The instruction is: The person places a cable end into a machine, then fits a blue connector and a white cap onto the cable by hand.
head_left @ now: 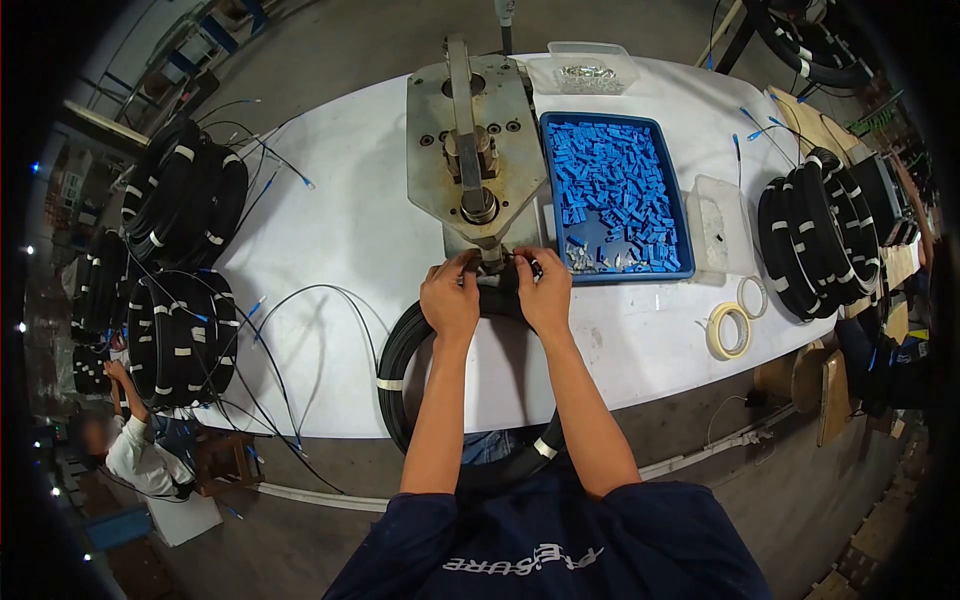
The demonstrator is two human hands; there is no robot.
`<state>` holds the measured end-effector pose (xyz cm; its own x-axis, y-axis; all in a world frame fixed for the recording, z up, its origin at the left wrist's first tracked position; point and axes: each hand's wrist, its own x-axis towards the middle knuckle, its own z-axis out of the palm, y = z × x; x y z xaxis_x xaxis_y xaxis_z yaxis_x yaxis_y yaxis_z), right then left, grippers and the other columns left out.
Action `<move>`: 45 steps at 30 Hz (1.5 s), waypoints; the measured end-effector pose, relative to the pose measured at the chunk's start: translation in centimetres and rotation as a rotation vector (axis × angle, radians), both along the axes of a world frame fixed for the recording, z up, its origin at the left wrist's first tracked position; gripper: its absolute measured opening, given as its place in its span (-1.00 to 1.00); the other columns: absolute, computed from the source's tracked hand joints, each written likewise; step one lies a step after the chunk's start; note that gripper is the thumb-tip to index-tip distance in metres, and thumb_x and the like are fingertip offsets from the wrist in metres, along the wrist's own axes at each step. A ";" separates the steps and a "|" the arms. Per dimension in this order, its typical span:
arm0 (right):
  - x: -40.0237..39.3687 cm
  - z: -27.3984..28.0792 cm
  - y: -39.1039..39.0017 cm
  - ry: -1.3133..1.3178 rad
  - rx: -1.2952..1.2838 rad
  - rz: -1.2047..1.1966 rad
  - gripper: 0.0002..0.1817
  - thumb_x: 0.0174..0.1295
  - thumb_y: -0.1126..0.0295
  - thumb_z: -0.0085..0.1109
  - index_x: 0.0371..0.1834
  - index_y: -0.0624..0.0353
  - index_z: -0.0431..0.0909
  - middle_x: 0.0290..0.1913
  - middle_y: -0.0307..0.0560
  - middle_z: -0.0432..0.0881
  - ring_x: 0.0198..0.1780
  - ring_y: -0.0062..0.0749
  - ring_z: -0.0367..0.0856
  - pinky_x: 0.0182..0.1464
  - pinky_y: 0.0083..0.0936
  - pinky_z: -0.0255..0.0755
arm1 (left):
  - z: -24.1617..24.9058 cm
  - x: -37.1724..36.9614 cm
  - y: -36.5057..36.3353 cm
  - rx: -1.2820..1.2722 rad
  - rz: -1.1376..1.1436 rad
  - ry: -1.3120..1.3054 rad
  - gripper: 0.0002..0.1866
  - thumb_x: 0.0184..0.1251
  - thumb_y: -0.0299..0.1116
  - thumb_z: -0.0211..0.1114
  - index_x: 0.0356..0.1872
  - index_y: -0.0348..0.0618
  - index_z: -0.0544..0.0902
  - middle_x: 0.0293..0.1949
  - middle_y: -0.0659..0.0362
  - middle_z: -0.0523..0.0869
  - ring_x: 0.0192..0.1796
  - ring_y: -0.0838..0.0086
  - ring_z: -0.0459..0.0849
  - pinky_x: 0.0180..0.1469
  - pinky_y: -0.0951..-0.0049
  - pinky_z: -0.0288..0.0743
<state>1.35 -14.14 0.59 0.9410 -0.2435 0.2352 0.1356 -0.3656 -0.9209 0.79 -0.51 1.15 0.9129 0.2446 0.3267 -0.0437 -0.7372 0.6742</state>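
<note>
My left hand [450,296] and my right hand [545,292] are at the foot of a metal hand press [478,150] with a long lever. Both sets of fingers are closed in a pinch, one on each side of the press's lower tip [491,257]. A short dark stretch of black cable shows at my right fingers. What my left fingertips pinch is too small and hidden to make out. Below the hands, a coil of black cable [397,345] bound with white tape hangs over the table's front edge, between my forearms.
A blue tray [688,245] of small blue connectors stands right of the press. Clear boxes [725,220] and tape rolls [728,331] lie farther right. Taped cable coils [185,335] are stacked left, more coils [820,235] right. Loose cables cross the left side; a person [145,455] is at far left.
</note>
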 end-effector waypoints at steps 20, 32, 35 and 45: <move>-0.1 0.0 0.0 0.003 -0.004 -0.010 -0.88 0.25 0.51 0.21 -0.22 0.29 0.67 -0.25 0.04 0.68 -0.22 -0.12 0.65 -0.11 -0.38 0.47 | 0.3 -0.1 -0.1 0.001 -0.007 0.011 -0.78 0.21 -0.43 0.29 -0.15 -0.08 0.78 -0.25 0.14 0.80 -0.16 0.21 0.71 -0.08 0.28 0.56; 0.0 -0.1 0.0 -0.007 -0.015 -0.007 -0.88 0.24 0.50 0.21 -0.22 0.29 0.67 -0.26 0.04 0.67 -0.22 -0.12 0.65 -0.10 -0.37 0.47 | -0.3 0.0 0.0 0.028 -0.004 -0.079 -0.81 0.20 -0.43 0.28 -0.19 -0.02 0.76 -0.26 0.18 0.80 -0.25 0.15 0.70 -0.17 0.22 0.56; 0.1 -0.4 0.1 -0.028 -0.017 -0.024 -0.89 0.23 0.51 0.22 -0.22 0.27 0.66 -0.27 0.04 0.67 -0.24 -0.11 0.65 -0.14 -0.37 0.47 | -0.6 0.0 0.0 0.068 -0.026 -0.059 -0.81 0.21 -0.42 0.29 -0.17 -0.02 0.76 -0.25 0.18 0.79 -0.24 0.16 0.70 -0.17 0.22 0.56; -0.6 -0.8 0.1 0.034 -0.073 0.058 -0.93 0.24 0.53 0.11 -0.28 0.26 0.58 -0.22 0.09 0.61 -0.11 0.13 0.57 -0.08 -0.11 0.43 | -0.7 -1.0 0.4 -0.118 -0.021 -0.053 -0.83 0.25 -0.43 0.35 -0.16 -0.18 0.74 -0.28 0.14 0.75 -0.34 0.39 0.64 -0.22 0.41 0.50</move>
